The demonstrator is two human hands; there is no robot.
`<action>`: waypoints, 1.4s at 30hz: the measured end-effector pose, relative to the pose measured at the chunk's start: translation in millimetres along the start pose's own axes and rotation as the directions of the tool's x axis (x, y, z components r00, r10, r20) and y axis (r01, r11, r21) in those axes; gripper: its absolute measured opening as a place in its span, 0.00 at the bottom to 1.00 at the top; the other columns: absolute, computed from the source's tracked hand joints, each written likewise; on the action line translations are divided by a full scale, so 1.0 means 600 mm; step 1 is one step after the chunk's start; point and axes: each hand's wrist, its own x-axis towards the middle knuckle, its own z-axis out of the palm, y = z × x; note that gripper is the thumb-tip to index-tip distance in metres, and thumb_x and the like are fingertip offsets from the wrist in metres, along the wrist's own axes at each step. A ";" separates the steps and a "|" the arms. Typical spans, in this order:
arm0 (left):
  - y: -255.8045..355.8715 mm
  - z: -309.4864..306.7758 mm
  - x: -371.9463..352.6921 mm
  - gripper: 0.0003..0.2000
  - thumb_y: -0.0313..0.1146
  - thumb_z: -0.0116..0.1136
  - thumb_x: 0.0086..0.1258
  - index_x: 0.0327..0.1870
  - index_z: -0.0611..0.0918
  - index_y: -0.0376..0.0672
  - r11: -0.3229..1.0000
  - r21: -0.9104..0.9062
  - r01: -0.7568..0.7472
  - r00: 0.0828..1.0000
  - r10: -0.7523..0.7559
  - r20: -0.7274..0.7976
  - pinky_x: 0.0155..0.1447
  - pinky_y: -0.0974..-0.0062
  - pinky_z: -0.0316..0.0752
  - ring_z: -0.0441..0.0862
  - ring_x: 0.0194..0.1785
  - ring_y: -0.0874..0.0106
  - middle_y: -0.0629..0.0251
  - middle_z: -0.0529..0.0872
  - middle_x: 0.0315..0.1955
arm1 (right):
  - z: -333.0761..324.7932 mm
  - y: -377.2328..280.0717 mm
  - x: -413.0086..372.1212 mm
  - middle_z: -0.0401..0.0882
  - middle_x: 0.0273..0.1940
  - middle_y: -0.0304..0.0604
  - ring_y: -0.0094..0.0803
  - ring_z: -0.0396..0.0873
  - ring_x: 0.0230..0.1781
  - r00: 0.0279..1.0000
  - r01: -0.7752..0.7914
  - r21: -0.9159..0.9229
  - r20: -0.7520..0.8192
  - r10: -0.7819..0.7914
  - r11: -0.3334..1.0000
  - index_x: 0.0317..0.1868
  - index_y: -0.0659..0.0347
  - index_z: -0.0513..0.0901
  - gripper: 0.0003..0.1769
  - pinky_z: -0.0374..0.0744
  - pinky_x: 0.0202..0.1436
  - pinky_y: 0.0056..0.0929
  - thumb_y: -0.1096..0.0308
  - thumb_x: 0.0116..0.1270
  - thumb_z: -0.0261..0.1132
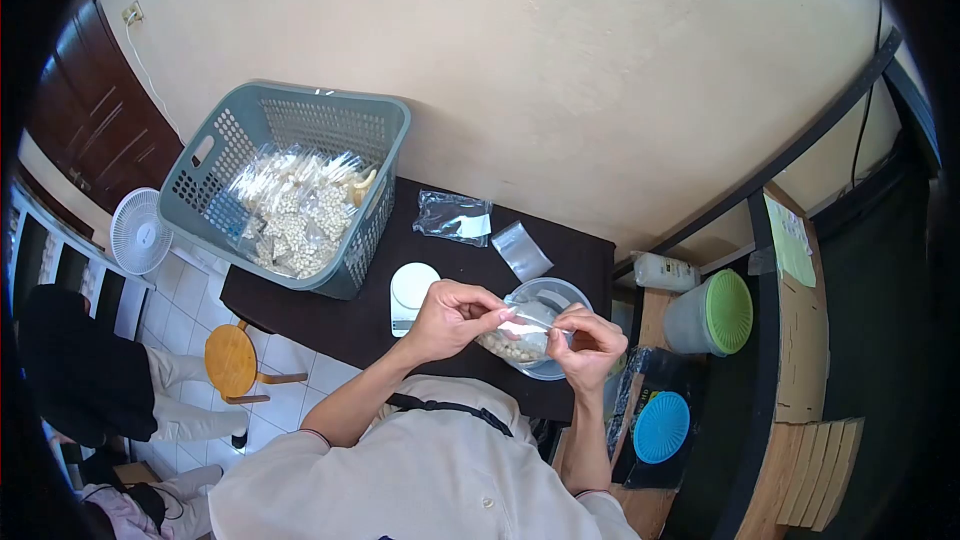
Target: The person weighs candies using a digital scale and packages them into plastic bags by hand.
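Observation:
My left hand [455, 320] pinches one side of a small clear plastic bag [531, 314] between thumb and fingers. On its other side, my right hand [588, 342] grips the same bag, also with closed fingers. Both hands are over a clear round bowl [572, 290], which holds small pale pieces [512, 346]; the bag and my hands hide part of it. Left of the bowl, close to my left hand, stands a white kitchen scale [414, 287]. A stack of clear plastic bags [522, 251] lies behind the bowl, and a clear plastic pack [453, 217] is farther back.
A grey-green basket [378, 125] on the dark table [320, 311] holds many filled clear bags [300, 205]. To the right, shelving carries a green-lidded tub [729, 311] and a blue lid [661, 427]. A stool [230, 360], a fan [140, 231] and a person [95, 360] are at left.

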 end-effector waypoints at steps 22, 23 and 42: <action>0.064 0.009 -0.053 0.05 0.22 0.70 0.70 0.43 0.92 0.34 0.975 0.218 -0.035 0.997 0.020 0.072 0.48 0.77 0.88 0.93 0.39 0.73 0.57 0.95 0.38 | 0.009 -0.035 -0.046 0.87 0.27 0.46 0.30 0.82 0.26 0.994 -0.064 0.039 0.087 0.061 0.997 0.32 0.70 0.87 0.04 0.78 0.33 0.25 0.81 0.58 0.75; 0.065 0.010 -0.058 0.05 0.22 0.70 0.70 0.43 0.92 0.34 0.973 0.227 -0.048 0.997 0.035 0.063 0.48 0.77 0.88 0.93 0.39 0.73 0.57 0.95 0.38 | 0.011 -0.038 -0.051 0.87 0.28 0.46 0.31 0.82 0.27 0.993 -0.083 0.043 0.090 0.079 0.996 0.33 0.71 0.88 0.05 0.78 0.35 0.27 0.83 0.54 0.74; 0.085 0.016 -0.097 0.04 0.19 0.68 0.68 0.39 0.92 0.34 0.948 0.319 0.018 0.996 -0.045 0.078 0.47 0.77 0.86 0.93 0.39 0.73 0.57 0.95 0.35 | 0.054 -0.072 -0.076 0.86 0.28 0.45 0.30 0.82 0.27 0.992 -0.063 -0.057 0.102 0.069 0.996 0.33 0.71 0.88 0.10 0.78 0.36 0.27 0.86 0.48 0.73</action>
